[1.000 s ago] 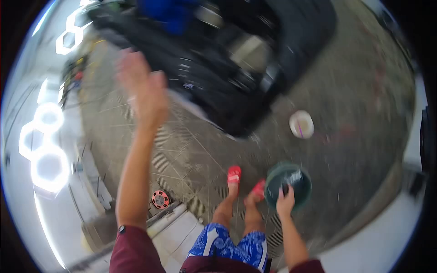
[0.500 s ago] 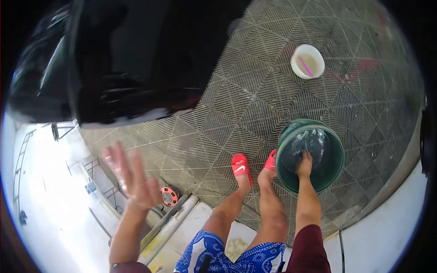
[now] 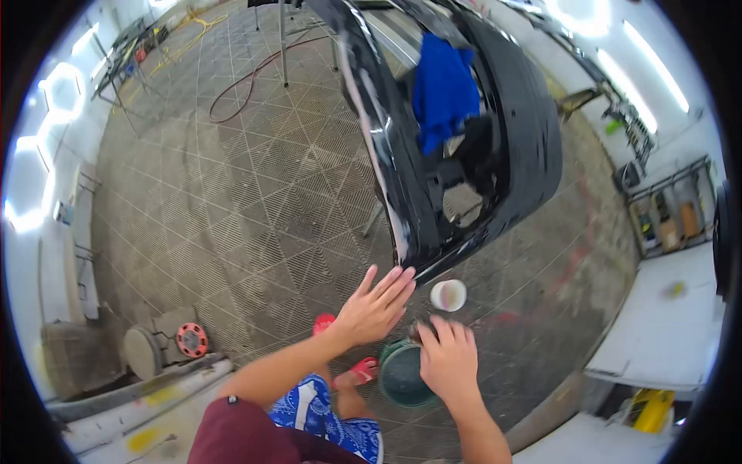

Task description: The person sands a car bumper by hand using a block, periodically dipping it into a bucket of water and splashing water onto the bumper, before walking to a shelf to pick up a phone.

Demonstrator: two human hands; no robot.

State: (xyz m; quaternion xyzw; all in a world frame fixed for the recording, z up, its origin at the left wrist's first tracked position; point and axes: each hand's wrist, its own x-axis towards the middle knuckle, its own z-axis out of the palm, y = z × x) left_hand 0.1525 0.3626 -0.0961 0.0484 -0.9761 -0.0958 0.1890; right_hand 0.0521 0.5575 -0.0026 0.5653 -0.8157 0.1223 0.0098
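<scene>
My left hand (image 3: 376, 307) lies with its fingers stretched out at the lower corner of a large black car bumper (image 3: 533, 147), its fingertips at the edge. To its right, my right hand (image 3: 448, 354) is curled around something small and dark at its fingertips, too unclear to name, above the rim of the green bucket (image 3: 408, 400). Dark liquid shows in the bucket. A small white bucket (image 3: 448, 295) stands on the floor just beyond my hands. Over the bumper's frame hangs a blue cloth (image 3: 446, 89).
A metal stand (image 3: 283, 46) rises behind the bumper, with a red hose (image 3: 249, 85) on the tiled floor beside it. An orange reel (image 3: 192, 340) sits at the lower left. Shelves (image 3: 671, 209) with boxes line the right wall.
The view has swung up to the bumper. My right hand has come out of the green bucket, and my left hand has moved from the raised position at the left to the bumper's corner.
</scene>
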